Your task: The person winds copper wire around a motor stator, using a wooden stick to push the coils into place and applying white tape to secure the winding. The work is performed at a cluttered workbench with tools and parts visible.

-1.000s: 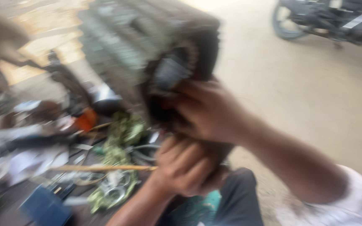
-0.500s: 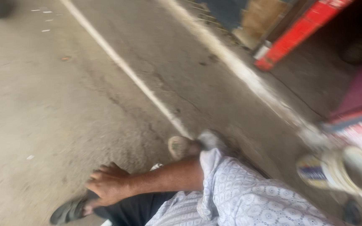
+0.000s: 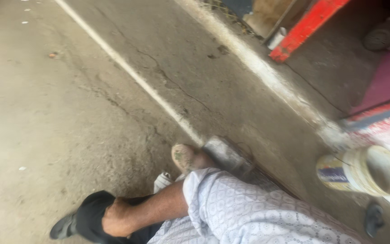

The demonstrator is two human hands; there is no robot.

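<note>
Seems a pause, not work: right hand (image 3: pixel 113 220) laid on the black-trousered knee (image 3: pixel 90 211) by the concrete floor's (image 3: pixel 46 113) bottom edge, holding nothing; finger spread blurred, cannot tell. No left hand in view. White tub (image 3: pixel 362 171) well apart, rightward; reaching it would probably mean lifting off first.

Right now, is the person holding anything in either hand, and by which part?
It cannot be told. Only a bare forearm in a rolled pale sleeve shows, reaching to a dark-clad knee; its hand is hidden there. The other hand is out of view.

Roadside workshop front: cracked concrete floor (image 3: pixel 68 113), paint bucket (image 3: pixel 362 169).
</note>
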